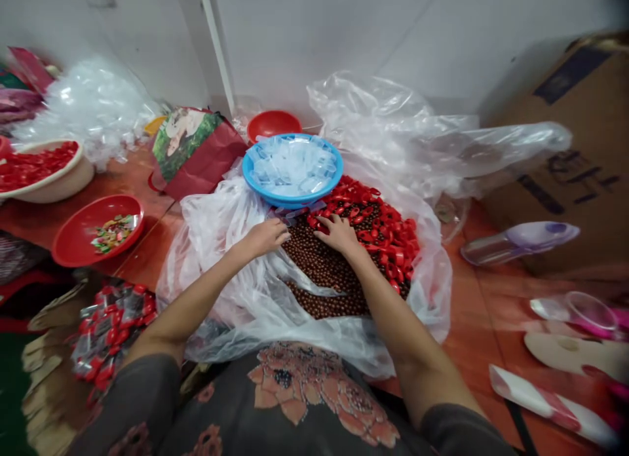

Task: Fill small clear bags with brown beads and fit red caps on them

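Your dark floral top fills the near edge. In the head view, your right hand lies with its fingers spread wide on a heap of brown beads, with red plastic pieces banked along its far side, all on a clear plastic sheet. Your left hand curves at the heap's left edge; whether it holds anything isn't clear. Just beyond, a blue bowl holds clear plastic pieces.
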Demonstrator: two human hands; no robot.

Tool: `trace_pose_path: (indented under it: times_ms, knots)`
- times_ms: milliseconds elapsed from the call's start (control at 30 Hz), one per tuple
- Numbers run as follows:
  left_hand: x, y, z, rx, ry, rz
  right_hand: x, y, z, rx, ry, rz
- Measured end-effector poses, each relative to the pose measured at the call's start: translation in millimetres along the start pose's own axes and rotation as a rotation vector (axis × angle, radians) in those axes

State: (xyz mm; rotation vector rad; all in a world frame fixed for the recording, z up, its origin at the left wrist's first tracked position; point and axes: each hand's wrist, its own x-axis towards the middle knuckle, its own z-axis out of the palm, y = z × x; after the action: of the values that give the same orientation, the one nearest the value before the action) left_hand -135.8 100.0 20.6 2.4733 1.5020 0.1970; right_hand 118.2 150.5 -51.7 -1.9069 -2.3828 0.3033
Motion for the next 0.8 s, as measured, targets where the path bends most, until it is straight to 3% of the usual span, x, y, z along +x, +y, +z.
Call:
trace_pose_path:
  times_ms: [100,333,467,600,700,800]
  knots:
    - [6,-7,17.4,0.151,-0.116,-0.222,-22,1,-1,-0.052,-0.039,-0.098]
    - [25,-8,12.8,0.166,-0.063,-0.411,-70,27,-8,-0.122,0.057,-0.147]
    - [40,-1,13.9,0.135,-0.11,-0.344,-92,37,-8,-0.108,0.211,-0.113]
    - [32,16,33.2,0.062,-0.09,-0.192,-117,35,-3,-0.034,0.361,-0.074]
    - [23,30,51.6,-0.046,-0.142,-0.093,-131,30,2,0.019,0.37,-0.06]
    - [20,36,62.0,-0.158,-0.164,-0.079,-137,31,5,0.045,0.339,-0.026]
